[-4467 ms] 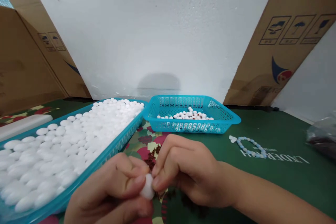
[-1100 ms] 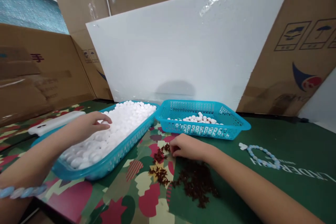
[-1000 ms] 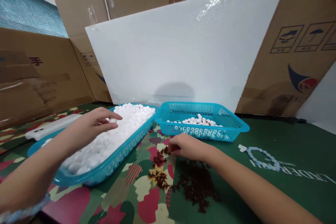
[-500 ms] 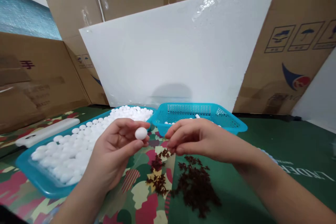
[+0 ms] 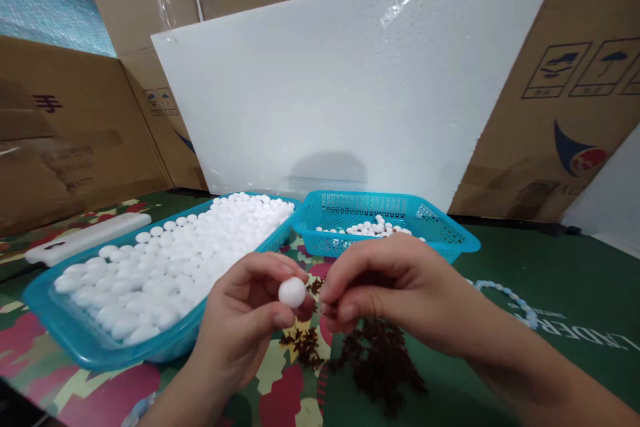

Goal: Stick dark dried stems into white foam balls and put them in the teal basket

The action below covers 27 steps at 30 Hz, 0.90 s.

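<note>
My left hand [image 5: 240, 320] pinches a small white ball [image 5: 292, 292] between thumb and fingers. Close beside it on the right is my right hand [image 5: 395, 293], its thumb and fingertips pressed together; whatever they may hold is hidden. A small gap separates the right fingertips from the ball. Below the hands lies a pile of dark brown star-shaped bits [image 5: 380, 360], with a smaller cluster of the same bits [image 5: 304, 347] to its left.
A blue tray [image 5: 75, 363] full of white balls stands at left, a white power strip [image 5: 85, 240] behind it. The blue perforated basket [image 5: 450, 237] beyond my right hand holds more balls. A beaded bracelet [image 5: 520, 303] lies at right. A white board [image 5: 325, 100] leans against cardboard boxes [image 5: 540, 147].
Both hands have come lower and closer together, the left one moving right with the ball. The view has shifted, so more balls show in the basket and the bracelet shows more fully.
</note>
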{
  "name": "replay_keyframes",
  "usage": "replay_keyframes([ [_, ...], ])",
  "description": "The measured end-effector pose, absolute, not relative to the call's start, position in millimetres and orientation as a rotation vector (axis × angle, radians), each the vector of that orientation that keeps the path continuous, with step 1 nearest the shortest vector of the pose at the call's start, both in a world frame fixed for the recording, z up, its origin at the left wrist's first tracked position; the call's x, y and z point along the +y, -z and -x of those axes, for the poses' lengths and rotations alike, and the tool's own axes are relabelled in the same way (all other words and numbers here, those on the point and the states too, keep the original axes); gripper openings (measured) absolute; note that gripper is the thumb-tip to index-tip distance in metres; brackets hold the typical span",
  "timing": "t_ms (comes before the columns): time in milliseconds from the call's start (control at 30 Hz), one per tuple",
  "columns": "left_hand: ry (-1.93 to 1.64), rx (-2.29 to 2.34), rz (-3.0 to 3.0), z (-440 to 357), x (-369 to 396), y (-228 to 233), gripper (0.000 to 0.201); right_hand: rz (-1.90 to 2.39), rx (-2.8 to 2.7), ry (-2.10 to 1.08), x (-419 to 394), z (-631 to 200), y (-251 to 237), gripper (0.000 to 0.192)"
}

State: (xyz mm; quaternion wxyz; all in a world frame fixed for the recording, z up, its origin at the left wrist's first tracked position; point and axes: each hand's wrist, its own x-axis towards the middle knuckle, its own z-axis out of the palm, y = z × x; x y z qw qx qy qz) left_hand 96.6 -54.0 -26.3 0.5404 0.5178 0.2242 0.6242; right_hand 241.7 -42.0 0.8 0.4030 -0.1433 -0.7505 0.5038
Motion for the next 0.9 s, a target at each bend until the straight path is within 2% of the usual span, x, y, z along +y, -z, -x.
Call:
replay_keyframes([
  [100,-1.477,0.565,-1.196,-97,-54,28,0.016,0.330,-2.001,-1.022,-43,-238,0,0.018],
  [167,-1.486,0.563,-1.191,-96,-54,29,0.017,0.311,-1.970,-0.971,-42,-236,1,0.018],
  [500,-1.526,0.655,-1.172,-94,-53,33,0.016,0.356,-1.665,-1.393,-42,-227,8,0.012],
  [700,-1.538,0.671,-1.183,-96,-54,32,0.016,0.340,-1.709,-1.304,-41,-225,9,0.012],
  [900,-1.565,0.710,-1.177,-97,-54,32,0.015,0.389,-1.688,-1.386,-40,-225,10,0.011],
])
